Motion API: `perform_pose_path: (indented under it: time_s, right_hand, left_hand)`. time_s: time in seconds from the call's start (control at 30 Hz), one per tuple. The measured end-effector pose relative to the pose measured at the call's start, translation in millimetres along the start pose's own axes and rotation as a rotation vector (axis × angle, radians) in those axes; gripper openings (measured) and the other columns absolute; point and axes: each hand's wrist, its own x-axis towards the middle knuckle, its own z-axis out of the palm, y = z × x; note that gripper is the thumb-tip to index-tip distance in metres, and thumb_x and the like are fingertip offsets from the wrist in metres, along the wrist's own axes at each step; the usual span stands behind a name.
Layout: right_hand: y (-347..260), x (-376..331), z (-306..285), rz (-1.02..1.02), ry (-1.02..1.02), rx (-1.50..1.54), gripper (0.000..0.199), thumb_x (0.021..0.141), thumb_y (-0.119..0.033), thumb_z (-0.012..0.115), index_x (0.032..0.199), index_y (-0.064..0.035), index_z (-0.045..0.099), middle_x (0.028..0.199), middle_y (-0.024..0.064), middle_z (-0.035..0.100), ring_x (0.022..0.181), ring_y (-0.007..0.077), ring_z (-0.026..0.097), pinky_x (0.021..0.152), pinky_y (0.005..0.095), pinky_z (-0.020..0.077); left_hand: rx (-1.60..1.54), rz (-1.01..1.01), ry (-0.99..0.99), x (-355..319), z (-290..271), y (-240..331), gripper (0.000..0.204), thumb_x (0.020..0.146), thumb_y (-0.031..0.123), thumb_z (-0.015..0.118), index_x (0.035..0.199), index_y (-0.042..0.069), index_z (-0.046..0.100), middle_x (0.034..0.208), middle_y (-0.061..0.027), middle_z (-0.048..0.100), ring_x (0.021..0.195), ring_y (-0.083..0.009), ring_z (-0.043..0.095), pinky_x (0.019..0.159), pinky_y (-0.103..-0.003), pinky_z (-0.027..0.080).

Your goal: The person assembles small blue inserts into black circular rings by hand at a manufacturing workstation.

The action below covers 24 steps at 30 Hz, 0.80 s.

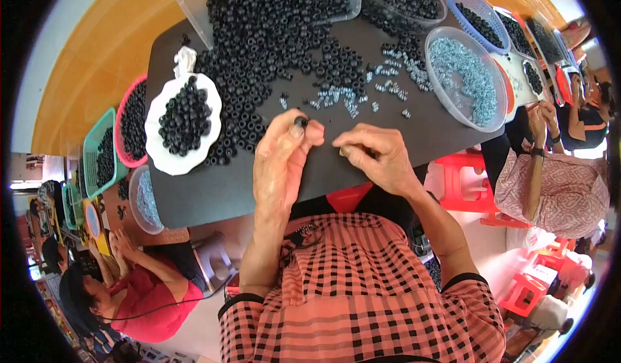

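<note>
My left hand [279, 162] pinches one black ring [301, 122] just below the big ring heap [272, 33]; my right hand [378, 156] is curled, contents hidden; white dish [169, 159] part-filled, most rings still loose

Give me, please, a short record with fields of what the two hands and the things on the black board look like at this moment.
left hand: pinches a small black ring at its fingertips
right hand: fingers curled, contents hidden
surface: black board
loose parts: heap of black rings; scattered small silver parts
containers: white dish of black rings; clear bowl of silver parts
nearby: other people's hands at both sides
</note>
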Motion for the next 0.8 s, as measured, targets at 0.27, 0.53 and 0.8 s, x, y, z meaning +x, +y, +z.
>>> perform_pose_path:
  time_s: [0.27,0.53,0.8]
  right_hand:
    - [0,-4,8,0.068,0.004,0.024,0.017,0.081,0.005,0.059,0.095,-0.0001,0.068,0.077,0.0045,0.063,0.068,0.0082,0.056,0.060,0.0218,0.0425]
    - [-1,-9,10,0.104,-0.010,0.004,0.017,0.082,0.004,0.058,0.095,-0.0005,0.069,0.078,0.0049,0.063,0.069,0.0092,0.057,0.061,0.0223,0.0430]
    - [-2,-3,11,0.074,0.004,-0.038,0.015,0.081,0.001,0.063,0.095,-0.0009,0.069,0.075,0.0031,0.061,0.059,0.0064,0.049,0.054,0.0213,0.0399]
  left_hand:
    - [-0.036,-0.025,-0.013,-8,3,4,0.021,0.094,0.008,0.054,0.112,-0.002,0.056,0.095,-0.0128,0.065,0.092,-0.0191,0.063,0.086,-0.033,0.049]
    - [-0.032,-0.005,-0.015,-14,-3,4,0.021,0.093,0.008,0.055,0.111,-0.002,0.056,0.091,-0.0117,0.066,0.094,-0.0191,0.062,0.085,-0.031,0.049]
    - [-0.106,-0.114,-0.063,-25,-17,4,0.018,0.092,0.003,0.048,0.108,-0.002,0.054,0.090,-0.0140,0.066,0.093,-0.0226,0.062,0.087,-0.035,0.049]
